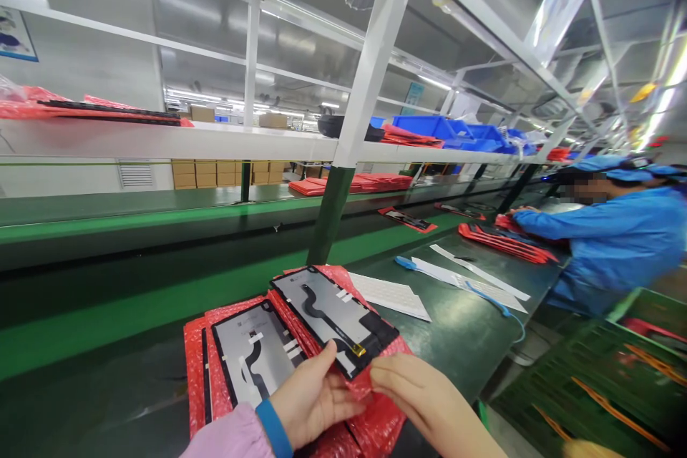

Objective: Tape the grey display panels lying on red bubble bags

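Observation:
A tablet display panel (327, 311), grey-backed with a black border and a dark flex cable, lies tilted on a red bubble-wrap bag (383, 418). My left hand (314, 397), with a blue wristband, is at its lower corner. The thumb reaches up along the panel's edge, and the fingers stretch over the red wrap, apart from the thumb. At the near right corner, my right hand (413, 393) has its fingers pressed together on the wrap; its thumb is hidden. To the left, a second display panel (260, 351) lies on stacked red wrap, partly behind my left hand.
White label sheets (389, 293) and a blue-handled tool (406, 263) lie on the green bench. A co-worker (622, 229) in blue sits at the right beside wrapped panels (504, 242). Green crates (569, 386) stand below. A shelf post (343, 179) rises behind the panels.

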A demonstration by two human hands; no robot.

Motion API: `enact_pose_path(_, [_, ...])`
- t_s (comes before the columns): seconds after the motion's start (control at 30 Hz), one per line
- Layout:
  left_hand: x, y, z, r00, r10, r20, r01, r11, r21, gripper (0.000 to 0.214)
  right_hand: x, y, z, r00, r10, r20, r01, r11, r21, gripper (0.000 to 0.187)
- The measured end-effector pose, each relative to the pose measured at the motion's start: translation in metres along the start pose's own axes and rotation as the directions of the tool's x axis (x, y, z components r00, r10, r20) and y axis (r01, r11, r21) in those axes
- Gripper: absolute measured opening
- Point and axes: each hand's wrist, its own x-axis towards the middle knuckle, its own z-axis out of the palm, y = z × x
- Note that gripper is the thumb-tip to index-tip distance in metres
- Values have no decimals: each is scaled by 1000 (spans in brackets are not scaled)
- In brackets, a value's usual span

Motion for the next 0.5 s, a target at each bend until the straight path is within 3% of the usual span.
enact_pose_path(0.1, [8, -3, 4, 956, 290, -48, -294, 940, -173, 68, 3, -17, 1, 1000, 13, 27, -15, 998, 62, 27])
enact_pose_path(0.17, [3, -4, 3, 937, 337, -89, -348, 921, -173, 87, 8, -18, 0, 982, 159, -101, -152, 985, 77, 26])
enact_pose_path(0.23, [-11, -4, -2, 936, 348, -56, -352, 925, -139, 96, 16, -13, 1, 898, 372, -235, -345, 927, 149, 36])
enact_pose_path(0.27, [-20, -4, -6, 926, 376, -34, -377, 918, -125, 99, 22, -12, 3, 849, 472, -239, -427, 878, 215, 43])
enact_pose_path(0.33, [-39, -5, -19, 898, 439, -24, -439, 892, -106, 108, 37, -16, 11, 778, 619, -109, -540, 747, 387, 54])
enact_pose_path(0.37, [-49, -5, -27, 889, 457, -45, -459, 883, -99, 113, 45, -21, 18, 764, 645, 0, -565, 670, 482, 57])
enact_pose_path(0.5, [-81, -14, -72, 859, 451, -243, -476, 878, -54, 125, 74, -55, 54, 764, 526, 374, -591, 337, 733, 61])
